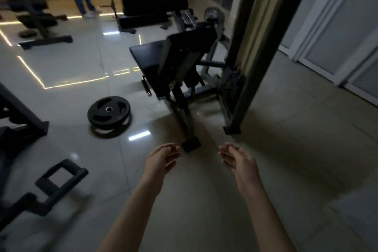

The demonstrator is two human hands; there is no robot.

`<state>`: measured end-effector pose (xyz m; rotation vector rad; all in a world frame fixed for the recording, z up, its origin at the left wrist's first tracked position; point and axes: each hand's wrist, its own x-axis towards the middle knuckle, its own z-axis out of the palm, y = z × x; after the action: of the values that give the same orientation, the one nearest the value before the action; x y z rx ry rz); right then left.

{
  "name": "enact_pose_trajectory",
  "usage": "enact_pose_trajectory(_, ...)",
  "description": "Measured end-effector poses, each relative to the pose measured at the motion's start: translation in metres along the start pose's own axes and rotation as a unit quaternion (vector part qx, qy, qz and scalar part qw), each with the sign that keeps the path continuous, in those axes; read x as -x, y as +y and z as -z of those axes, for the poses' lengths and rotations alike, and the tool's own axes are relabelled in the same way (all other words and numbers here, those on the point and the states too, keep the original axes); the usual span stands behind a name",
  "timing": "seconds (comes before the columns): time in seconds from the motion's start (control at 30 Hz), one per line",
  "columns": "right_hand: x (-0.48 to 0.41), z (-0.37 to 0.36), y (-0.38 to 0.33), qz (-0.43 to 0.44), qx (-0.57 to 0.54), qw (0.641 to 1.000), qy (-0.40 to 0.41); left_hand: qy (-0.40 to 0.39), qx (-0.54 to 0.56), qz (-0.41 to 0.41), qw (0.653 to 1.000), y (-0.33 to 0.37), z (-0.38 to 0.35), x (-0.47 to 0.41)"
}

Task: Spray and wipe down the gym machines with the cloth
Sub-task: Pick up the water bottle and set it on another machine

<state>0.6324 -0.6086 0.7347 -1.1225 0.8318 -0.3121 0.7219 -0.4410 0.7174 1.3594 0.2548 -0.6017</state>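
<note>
While left hand point(161, 158) and right hand point(238, 159) hover, fingers point(172, 150) relaxed — floor point(201, 194) between, machine foot point(191, 144) just ahead

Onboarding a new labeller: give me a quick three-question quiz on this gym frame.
1. True or false: the left hand grips something.
2. What lies on the floor just left of the black-padded machine? A) dumbbell B) weight plate C) kettlebell
3. Complete: the right hand has its fingers ____.
Key: 1 false; 2 B; 3 open, holding nothing.
</note>
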Motion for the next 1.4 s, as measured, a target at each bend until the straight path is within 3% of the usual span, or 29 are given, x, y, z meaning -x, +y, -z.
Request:
enact_pose_trajectory(0.4, -0.181, -0.234, -0.078, 0.068, 0.054, 0.98, -0.179, 0.063, 0.013, -0.102, 0.993, 0.189, 0.044, -0.206)
enact_pose_trajectory(0.63, -0.273, -0.369, -0.132, 0.101, 0.066, 0.969, -0.215, 0.111, 0.052, -0.118, 0.985, 0.282, 0.088, -0.319)
enact_pose_trajectory(0.93, -0.41, -0.534, -0.17, 0.131, 0.063, 0.976, -0.16, 0.064, -0.012, -0.145, 0.987, 0.427, 0.128, -0.512)
enact_pose_trajectory(1.17, -0.511, -0.608, -0.215, 0.147, 0.04, 0.985, -0.084, 0.022, -0.112, -0.179, 0.977, 0.555, 0.101, -0.638)
enact_pose_trajectory(1.3, -0.589, -0.649, -0.241, 0.154, 0.015, 0.986, -0.056, 0.032, -0.235, -0.26, 0.936, 0.619, 0.076, -0.73)
enact_pose_trajectory(1.4, -0.651, -0.68, -0.263, 0.171, 0.007, 0.984, -0.051, 0.087, -0.33, -0.356, 0.87, 0.664, 0.055, -0.788)
